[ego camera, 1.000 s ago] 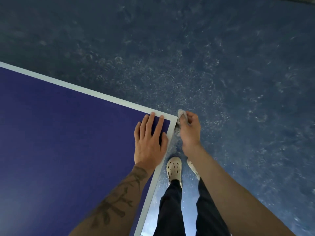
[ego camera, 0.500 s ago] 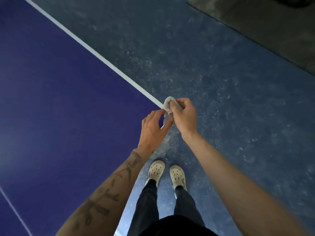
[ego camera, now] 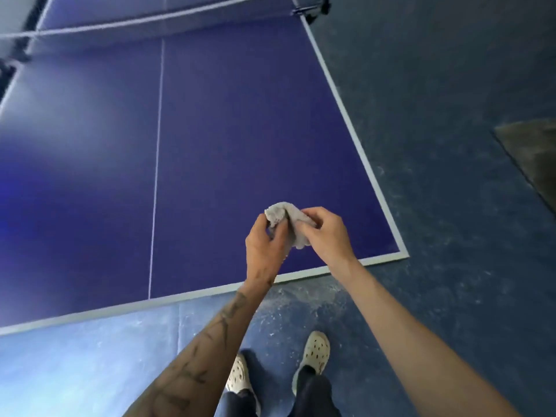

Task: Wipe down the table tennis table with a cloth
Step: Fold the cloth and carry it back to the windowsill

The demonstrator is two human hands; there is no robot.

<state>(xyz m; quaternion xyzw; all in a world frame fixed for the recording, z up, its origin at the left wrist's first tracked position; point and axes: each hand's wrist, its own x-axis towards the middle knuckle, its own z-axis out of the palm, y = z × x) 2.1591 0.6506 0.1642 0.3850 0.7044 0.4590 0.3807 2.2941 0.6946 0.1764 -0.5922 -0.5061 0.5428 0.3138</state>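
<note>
A dark blue table tennis table [ego camera: 228, 139] with white edge lines fills the upper left of the head view; its near right corner lies at the right of my hands. A small crumpled grey cloth [ego camera: 287, 219] is held above the table near that corner. My left hand [ego camera: 264, 246] grips the cloth's left part and my right hand [ego camera: 326, 236] grips its right part. Both hands hover above the surface, and the cloth's lower part is hidden between the fingers.
The net [ego camera: 150, 22] and its clamp post [ego camera: 313, 9] cross the table at the top. A white centre line [ego camera: 156, 164] runs down the table. Blue scuffed floor [ego camera: 451, 206] surrounds it, with a dark mat [ego camera: 535, 155] at the right. My feet [ego camera: 314, 353] stand just before the near edge.
The view has swung from the table's corner to face the table end. My left hand left the surface and took hold of the cloth, which my right hand lifted from the edge.
</note>
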